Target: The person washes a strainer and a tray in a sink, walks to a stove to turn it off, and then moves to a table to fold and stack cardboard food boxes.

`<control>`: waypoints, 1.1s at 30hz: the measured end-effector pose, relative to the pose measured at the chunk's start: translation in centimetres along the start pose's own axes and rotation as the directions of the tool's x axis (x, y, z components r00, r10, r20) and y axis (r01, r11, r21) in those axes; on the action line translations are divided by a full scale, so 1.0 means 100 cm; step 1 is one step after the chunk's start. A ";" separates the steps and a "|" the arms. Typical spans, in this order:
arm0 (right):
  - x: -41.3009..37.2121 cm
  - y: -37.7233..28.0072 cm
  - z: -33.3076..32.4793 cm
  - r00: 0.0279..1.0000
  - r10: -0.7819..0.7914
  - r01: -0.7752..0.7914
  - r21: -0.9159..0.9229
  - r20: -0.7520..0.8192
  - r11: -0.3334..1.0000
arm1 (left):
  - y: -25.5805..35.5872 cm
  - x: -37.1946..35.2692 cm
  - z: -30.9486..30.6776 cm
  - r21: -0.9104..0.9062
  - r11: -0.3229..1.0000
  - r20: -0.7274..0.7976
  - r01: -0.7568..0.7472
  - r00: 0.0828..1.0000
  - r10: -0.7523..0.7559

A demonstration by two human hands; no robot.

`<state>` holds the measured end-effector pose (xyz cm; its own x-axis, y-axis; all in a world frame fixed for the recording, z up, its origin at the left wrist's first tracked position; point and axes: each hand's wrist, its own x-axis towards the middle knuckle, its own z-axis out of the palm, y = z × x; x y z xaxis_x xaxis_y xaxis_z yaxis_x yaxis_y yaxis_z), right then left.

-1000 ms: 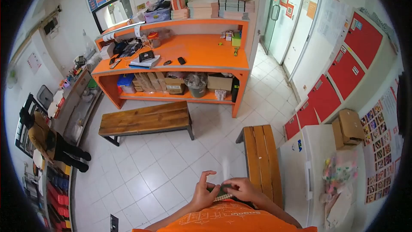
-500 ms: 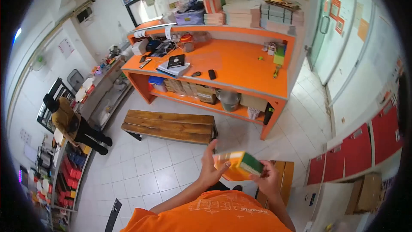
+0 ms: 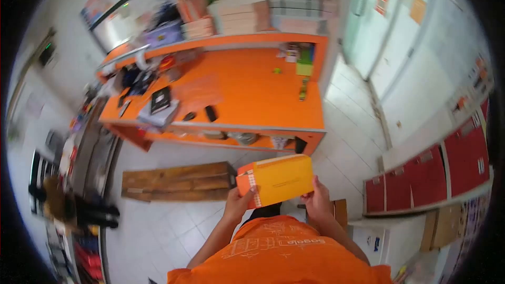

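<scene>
box (image 3: 276,179) – held before chest, above floor, short of counter (image 3: 252,94) | long axis – across, hand to hand, right end slightly higher | left hand (image 3: 238,203) – fingers pinching left end | right hand (image 3: 319,203) – fingers pinching lower right corner | equally near

An orange counter (image 3: 252,89), its raised shelf stacked with boxes (image 3: 247,13), fills the room's 12 o'clock. A wooden bench (image 3: 179,181) stands on white floor tiles (image 3: 168,226) at 8 o'clock. Red lockers (image 3: 463,158) line the white wall at 3 o'clock. A glass door (image 3: 368,16) stands at 1 o'clock and a black-framed pane (image 3: 113,26) at 11 o'clock.
</scene>
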<state>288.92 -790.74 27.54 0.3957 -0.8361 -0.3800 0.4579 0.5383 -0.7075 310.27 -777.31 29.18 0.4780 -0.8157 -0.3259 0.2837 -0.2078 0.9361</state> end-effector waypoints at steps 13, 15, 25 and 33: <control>0.054 -0.048 0.024 0.619 -0.400 0.632 -0.731 0.676 -0.257 | 0.049 0.145 0.108 -0.262 0.933 0.424 0.248 0.897 -0.120; 0.067 -0.051 0.015 0.596 -0.436 0.644 -0.726 0.674 -0.241 | 0.048 0.164 0.118 -0.367 0.841 0.478 0.398 0.856 -0.197; 0.123 -0.114 0.002 0.489 -0.839 0.728 -0.640 0.237 0.243 | 0.080 0.221 0.211 -0.276 0.905 0.558 0.323 0.821 -0.123; 0.182 -0.220 -0.103 0.390 -0.788 0.598 -0.782 0.477 -0.177 | 0.050 0.296 0.357 -0.084 0.984 0.612 0.158 0.787 -0.074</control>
<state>277.86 -818.86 30.05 0.1729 -0.6996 0.6933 -0.4673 -0.6779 -0.5675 296.16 -821.76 28.97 -0.1535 -0.9572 -0.2452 0.4243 -0.2879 0.8585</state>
